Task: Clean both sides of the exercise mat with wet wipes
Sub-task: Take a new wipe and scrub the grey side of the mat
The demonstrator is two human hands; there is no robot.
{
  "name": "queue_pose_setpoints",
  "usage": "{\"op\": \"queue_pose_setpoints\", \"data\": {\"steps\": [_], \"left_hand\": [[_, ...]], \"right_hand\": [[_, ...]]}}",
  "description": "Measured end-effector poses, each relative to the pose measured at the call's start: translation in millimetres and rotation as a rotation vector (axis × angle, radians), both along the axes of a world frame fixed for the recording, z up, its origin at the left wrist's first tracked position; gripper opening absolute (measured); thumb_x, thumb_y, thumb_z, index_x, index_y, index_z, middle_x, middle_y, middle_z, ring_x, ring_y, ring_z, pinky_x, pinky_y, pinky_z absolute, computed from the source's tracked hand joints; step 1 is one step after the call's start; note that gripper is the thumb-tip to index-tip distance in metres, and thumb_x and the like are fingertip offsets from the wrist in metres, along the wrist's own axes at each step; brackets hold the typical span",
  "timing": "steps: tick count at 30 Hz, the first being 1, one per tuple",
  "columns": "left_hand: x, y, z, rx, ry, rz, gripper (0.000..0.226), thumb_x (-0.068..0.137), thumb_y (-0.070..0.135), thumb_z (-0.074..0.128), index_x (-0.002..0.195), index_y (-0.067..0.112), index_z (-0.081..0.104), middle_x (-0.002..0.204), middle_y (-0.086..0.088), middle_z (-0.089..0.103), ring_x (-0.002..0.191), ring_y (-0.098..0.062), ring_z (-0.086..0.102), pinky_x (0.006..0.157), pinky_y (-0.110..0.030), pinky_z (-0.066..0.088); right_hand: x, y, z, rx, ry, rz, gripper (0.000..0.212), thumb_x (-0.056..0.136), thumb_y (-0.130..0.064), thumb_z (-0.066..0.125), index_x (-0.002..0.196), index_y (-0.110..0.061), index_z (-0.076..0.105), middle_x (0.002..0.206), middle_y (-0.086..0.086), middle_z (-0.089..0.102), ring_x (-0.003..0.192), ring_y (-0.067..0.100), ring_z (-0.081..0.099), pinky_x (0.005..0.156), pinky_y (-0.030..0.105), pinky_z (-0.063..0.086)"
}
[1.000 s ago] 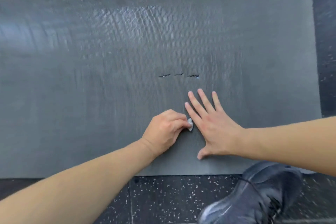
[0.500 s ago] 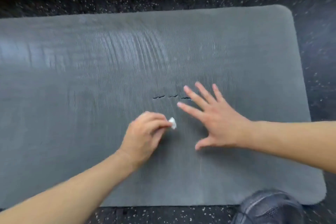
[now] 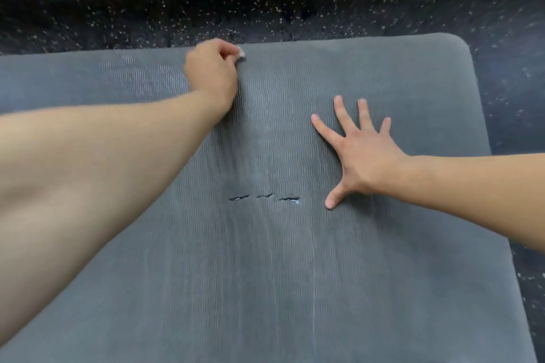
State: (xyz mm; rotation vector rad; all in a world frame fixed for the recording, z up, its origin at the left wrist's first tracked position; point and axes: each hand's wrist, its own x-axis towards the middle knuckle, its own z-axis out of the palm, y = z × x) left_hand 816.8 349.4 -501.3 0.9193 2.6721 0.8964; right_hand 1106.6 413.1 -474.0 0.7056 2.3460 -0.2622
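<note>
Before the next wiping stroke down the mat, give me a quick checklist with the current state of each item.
1. Wet wipe in the left hand grip: ok, a small white corner shows at the fingertips.
2. Wipe placed at the far edge of the mat: ok.
3. Right hand bracing the mat, fingers spread flat: ok.
4. Mat lying flat on the speckled floor: ok in the visible part; its left end is out of frame.
5. Mat surface intact: not ok, three small tears lie below the wipe, near the right thumb.
6. Wipe wet enough: cannot tell.
</note>
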Motion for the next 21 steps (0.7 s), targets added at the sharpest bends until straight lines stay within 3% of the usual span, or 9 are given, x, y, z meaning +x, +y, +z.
{"op": "queue_pose_setpoints", "data": {"steps": [5,11,14,17,21], "left_hand": [[93.7,-68.7,-9.2,0.001,0.072,-0.426,0.011,0.089,0.022,0.068,0.091,0.029,0.076,0.099,0.013,0.074,0.094,-0.014,0.067,0.084,-0.03,0.051],[130.7,-103.5,7.0,-0.075,0.013,-0.605,0.009,0.086,0.017,0.075,0.088,0.024,0.079,0.089,0.008,0.072,0.086,-0.017,0.069,0.079,-0.028,0.051],[158.1,-138.3,8.3,-0.091,-0.017,-0.54,0.009,0.086,0.017,0.075,0.088,0.025,0.079,0.089,0.008,0.071,0.085,-0.015,0.068,0.08,-0.029,0.052],[195.3,-180.5,7.0,-0.113,-0.059,-0.637,0.014,0.085,0.015,0.076,0.088,0.028,0.077,0.095,0.012,0.072,0.089,-0.011,0.065,0.083,-0.015,0.041],[224.8,-226.3,3.9,-0.107,-0.11,-0.804,0.017,0.086,0.012,0.074,0.091,0.029,0.075,0.099,0.012,0.071,0.089,-0.013,0.064,0.083,-0.023,0.049]], "right_hand": [[1.3,2.1,2.8,0.016,0.008,0.063,0.17,0.035,-0.102,0.068,0.155,-0.042,-0.036,0.165,0.011,-0.043,0.154,0.055,-0.022,0.115,0.082,0.019],[20.9,-0.3,33.8,-0.095,0.038,0.11,0.16,0.046,-0.101,0.065,0.159,-0.041,-0.029,0.171,0.008,-0.03,0.16,0.045,-0.011,0.124,0.068,0.022],[67.2,-30.8,29.7,-0.06,0.11,0.219,0.154,0.052,-0.106,0.053,0.162,-0.034,-0.027,0.172,0.012,-0.028,0.16,0.042,-0.016,0.128,0.064,0.013],[100.1,-79.4,-3.1,-0.02,0.159,0.281,0.152,0.053,-0.109,0.044,0.169,-0.025,-0.008,0.173,0.022,-0.02,0.159,0.048,-0.015,0.125,0.072,0.008],[118.6,-107.7,-19.3,-0.042,0.234,0.275,0.143,0.06,-0.107,0.044,0.17,-0.021,0.009,0.174,0.022,-0.015,0.159,0.048,-0.015,0.125,0.071,0.002]]}}
